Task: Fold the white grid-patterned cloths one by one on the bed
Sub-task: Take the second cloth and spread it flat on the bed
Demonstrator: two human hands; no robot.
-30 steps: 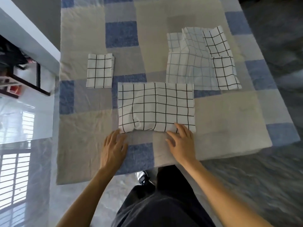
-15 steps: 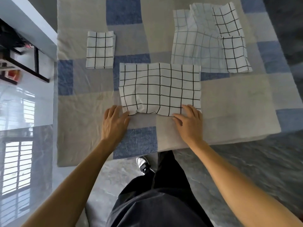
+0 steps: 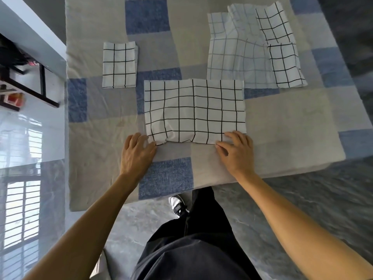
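Note:
A white grid-patterned cloth (image 3: 193, 110), folded into a wide rectangle, lies flat on the patchwork bed cover (image 3: 282, 128) in front of me. My left hand (image 3: 137, 154) is at its near left corner, thumb and fingers against the edge. At the near right corner my right hand (image 3: 236, 154) pinches the edge, fingers lying on top. A small folded grid cloth (image 3: 119, 64) sits at the far left. Rumpled unfolded grid cloths (image 3: 238, 57) lie at the far right, touching the middle cloth's far right corner.
The bed's near edge runs just behind my wrists, with grey floor (image 3: 312, 199) below it. A pale table edge (image 3: 30, 31) with dark furniture under it stands left of the bed. My dark trousers and one shoe (image 3: 178, 205) show at the bottom.
Both hands slid up to the cloth's near edge and took its two near corners. The view tilted down, so the cloths sit higher in frame.

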